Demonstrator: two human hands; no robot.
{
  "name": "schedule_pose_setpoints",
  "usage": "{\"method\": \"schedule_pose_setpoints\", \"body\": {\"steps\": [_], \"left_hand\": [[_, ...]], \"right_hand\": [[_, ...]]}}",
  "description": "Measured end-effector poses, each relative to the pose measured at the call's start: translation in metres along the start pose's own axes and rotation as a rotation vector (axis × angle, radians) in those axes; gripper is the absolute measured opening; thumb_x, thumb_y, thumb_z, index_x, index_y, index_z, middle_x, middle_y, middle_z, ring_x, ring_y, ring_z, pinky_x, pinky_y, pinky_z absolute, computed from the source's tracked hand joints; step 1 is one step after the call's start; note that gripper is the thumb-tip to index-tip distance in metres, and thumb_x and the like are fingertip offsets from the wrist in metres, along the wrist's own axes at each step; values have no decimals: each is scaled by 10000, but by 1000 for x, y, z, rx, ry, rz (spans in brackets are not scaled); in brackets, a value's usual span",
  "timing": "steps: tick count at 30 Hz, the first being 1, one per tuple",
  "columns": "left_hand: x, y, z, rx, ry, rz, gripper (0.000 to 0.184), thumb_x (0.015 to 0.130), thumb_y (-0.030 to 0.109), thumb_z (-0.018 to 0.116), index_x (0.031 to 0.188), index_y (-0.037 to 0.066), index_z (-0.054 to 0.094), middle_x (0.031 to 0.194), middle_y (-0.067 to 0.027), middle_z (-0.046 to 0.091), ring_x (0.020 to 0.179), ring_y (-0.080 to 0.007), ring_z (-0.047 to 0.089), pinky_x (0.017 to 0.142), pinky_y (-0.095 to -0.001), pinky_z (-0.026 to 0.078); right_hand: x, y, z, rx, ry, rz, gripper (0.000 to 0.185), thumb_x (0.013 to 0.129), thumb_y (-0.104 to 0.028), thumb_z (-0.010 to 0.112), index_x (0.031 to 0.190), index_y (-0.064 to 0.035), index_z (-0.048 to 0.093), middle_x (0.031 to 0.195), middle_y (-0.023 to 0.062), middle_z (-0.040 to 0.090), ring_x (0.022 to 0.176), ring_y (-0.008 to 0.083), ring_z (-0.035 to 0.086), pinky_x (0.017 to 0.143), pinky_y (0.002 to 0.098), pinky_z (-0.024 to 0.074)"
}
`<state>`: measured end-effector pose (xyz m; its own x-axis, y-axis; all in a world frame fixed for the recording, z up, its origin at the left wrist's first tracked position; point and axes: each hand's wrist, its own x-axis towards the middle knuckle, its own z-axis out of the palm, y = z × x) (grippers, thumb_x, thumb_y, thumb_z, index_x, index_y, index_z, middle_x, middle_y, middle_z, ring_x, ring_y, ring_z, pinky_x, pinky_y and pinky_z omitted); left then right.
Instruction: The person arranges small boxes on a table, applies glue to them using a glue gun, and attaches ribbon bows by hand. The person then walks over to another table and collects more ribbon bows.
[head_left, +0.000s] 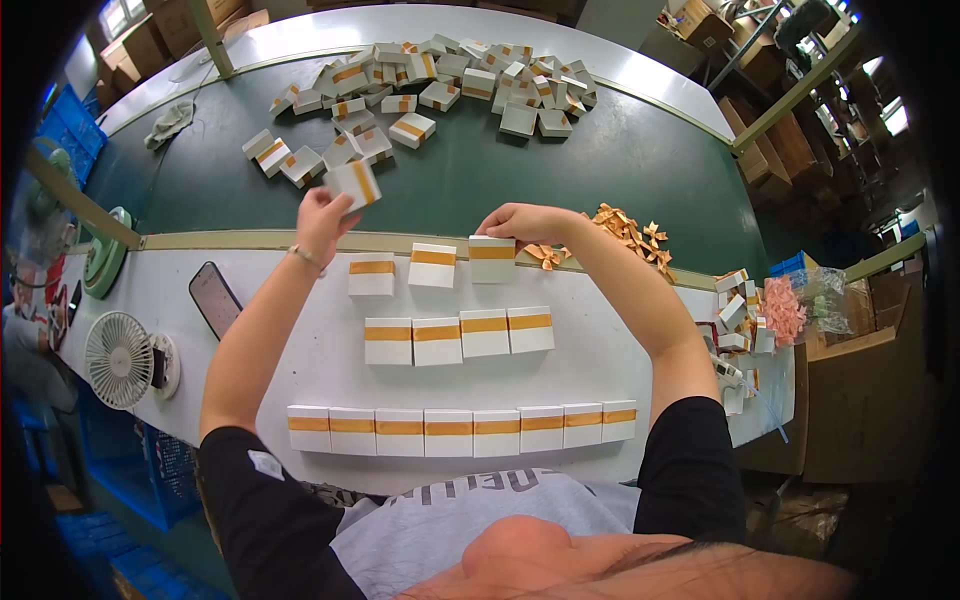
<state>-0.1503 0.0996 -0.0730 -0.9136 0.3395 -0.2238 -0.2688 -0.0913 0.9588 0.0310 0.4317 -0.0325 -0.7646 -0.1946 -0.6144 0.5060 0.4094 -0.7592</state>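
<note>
My left hand [322,222] pinches a small white box with a gold band [345,180] and holds it, tilted, above the front of the green mat. My right hand [522,222] grips the top edge of another white banded box [492,268] at the right end of the back row. Two more boxes stand in that row, a middle one [432,270] and a left one [371,280]. Nearer to me is a row of several touching boxes [437,348], and a longer row [448,440] runs close to my body.
A heap of banded boxes [440,95] lies on the green mat [230,195]. Gold bows [630,238] are piled beyond my right forearm. A phone [214,298] and a white fan [120,358] are at left; pink bows [783,310] and more boxes [735,310] are at right.
</note>
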Motion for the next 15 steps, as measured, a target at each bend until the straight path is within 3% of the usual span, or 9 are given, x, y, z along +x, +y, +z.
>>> {"method": "schedule_pose_setpoints", "body": {"steps": [3,4,7,8,9,10,13,14,15], "left_hand": [[-65,-18,-63,-171,32,-123,517,932,120,781,1330,-35,490,1301,-149,572,1096,-224,663,998,-416,594],[-84,-23,-76,-124,64,-154,503,949,160,773,1326,-35,503,1251,-135,596,1087,-216,666,1003,-406,590],[-118,-23,-102,70,60,-309,503,982,272,758,1304,-45,538,1164,-124,647,1078,-212,674,1008,-392,580],[-127,-13,-109,167,-1,-400,520,983,304,758,1292,-58,547,1177,-139,650,1085,-223,675,1001,-398,580],[-135,0,-111,264,-62,-490,541,983,336,758,1279,-70,556,1189,-155,653,1092,-235,676,994,-404,580],[-145,15,-106,456,-101,-520,609,969,423,759,1250,-91,589,1091,-178,682,1029,-230,697,937,-358,585],[-154,79,-84,1440,-251,-490,738,916,475,802,1284,-119,564,1033,-192,680,934,-284,711,901,-370,590],[-148,69,-100,1688,-200,-153,861,813,457,883,1376,-81,516,1210,-207,650,1120,-347,659,1007,-405,548],[-150,72,-97,1674,-301,-4,856,771,412,906,1405,-8,514,1306,-183,593,1205,-347,589,1059,-411,506]], "right_hand": [[8,25,15,-481,325,-185,377,1095,-265,506,1332,-23,673,1274,171,686,1203,339,643,1069,462,499],[-6,15,24,-520,326,-125,485,1061,-352,564,1430,-38,590,1373,203,623,1304,397,559,1130,498,439],[-31,12,57,-687,392,-149,741,982,-467,670,1538,-34,442,1479,213,524,1380,403,479,1115,483,451],[-33,12,61,-800,347,-172,983,874,-518,777,1589,-20,322,1509,233,458,1397,429,427,1113,478,455],[-34,14,67,-843,371,-194,993,859,-507,793,1582,-11,329,1485,238,471,1376,433,441,1111,481,457],[-33,16,74,-885,396,-215,1002,843,-496,809,1576,-2,337,1462,244,485,1354,437,454,1109,484,459],[-23,16,91,-898,460,-214,1006,805,-438,857,1559,-3,352,1410,246,509,1304,436,479,1092,491,476],[-19,15,94,-884,463,-199,1005,801,-433,864,1556,-9,354,1406,246,510,1306,436,479,1085,496,481],[-17,9,99,-870,466,-184,1004,798,-427,871,1554,-15,356,1402,246,511,1308,436,478,1079,501,487]]}}
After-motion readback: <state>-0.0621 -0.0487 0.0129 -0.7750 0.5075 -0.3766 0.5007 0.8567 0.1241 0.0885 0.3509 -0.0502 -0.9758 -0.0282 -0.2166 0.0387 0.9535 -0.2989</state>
